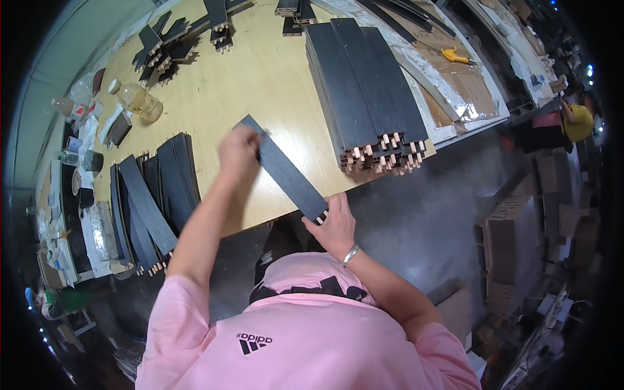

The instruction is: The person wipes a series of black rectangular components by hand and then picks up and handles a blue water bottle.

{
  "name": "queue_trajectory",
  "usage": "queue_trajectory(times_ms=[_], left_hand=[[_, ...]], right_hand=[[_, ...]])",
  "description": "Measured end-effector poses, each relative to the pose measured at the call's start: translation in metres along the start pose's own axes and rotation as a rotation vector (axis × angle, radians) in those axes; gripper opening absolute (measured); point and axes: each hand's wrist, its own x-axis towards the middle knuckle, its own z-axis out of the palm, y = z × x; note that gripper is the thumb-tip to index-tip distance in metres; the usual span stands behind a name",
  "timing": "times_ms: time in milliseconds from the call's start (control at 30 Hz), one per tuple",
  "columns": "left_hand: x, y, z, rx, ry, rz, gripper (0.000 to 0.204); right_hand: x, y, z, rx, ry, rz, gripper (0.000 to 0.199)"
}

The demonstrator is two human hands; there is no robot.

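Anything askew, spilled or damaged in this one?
Mildly: one slanted board lies askew across the left pile, and the upper-left heap is jumbled, while the right stack is tidier. I see no spill or damage.

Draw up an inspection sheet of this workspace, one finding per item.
Surface: pale yellow wooden tabletop, glossy, with its near edge toward the person.
Job's things: long flat black board in hand, slanted, light pegs at its near end; tall stack of black pegged boards to its right; fanned group of black boards to its left.
Clutter: clear plastic bottle with yellowish contents, upper left; yellow hand tool on brown cardboard, upper right.
Hands: right hand grips the board's near end; left hand is at its far end, blurred, grip unclear.
Cables: nothing seen for certain.
Surroundings: grey floor; brown carton-like stack at right.
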Motion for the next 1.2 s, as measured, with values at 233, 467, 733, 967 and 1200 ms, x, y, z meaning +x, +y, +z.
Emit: queue_trajectory(times_ms=[233, 467, 733, 967, 1200], left_hand=[[0.036, 0.001, -0.038, 0.022, 0.125, -0.101, 0.011], [-0.066, 0.048, -0.006, -0.059, -0.121, 0.347, 0.003], [0.026, -0.001, -0.006, 0.151, 0.179, 0.131, 0.003], [-0.117, 0.091, -0.004, -0.159, -0.403, 0.460, 0.005], [-0.031, 0.039, 0.005, 0.068, 0.137, 0.139, 0.002]], right_hand=[[-0.012, 0.007, -0.011, 0.405, -0.253, 0.251, 0.036], [-0.024, 0.032, -0.013, 1.369, -0.637, 0.830, 0.049], [-0.023, 0.031, -0.014, 1.377, -0.640, 0.840, 0.047], [-0.022, 0.037, -0.013, 1.320, -0.640, 0.804, 0.050], [-0.014, 0.037, -0.016, 1.389, -0.719, 0.824, 0.083]])
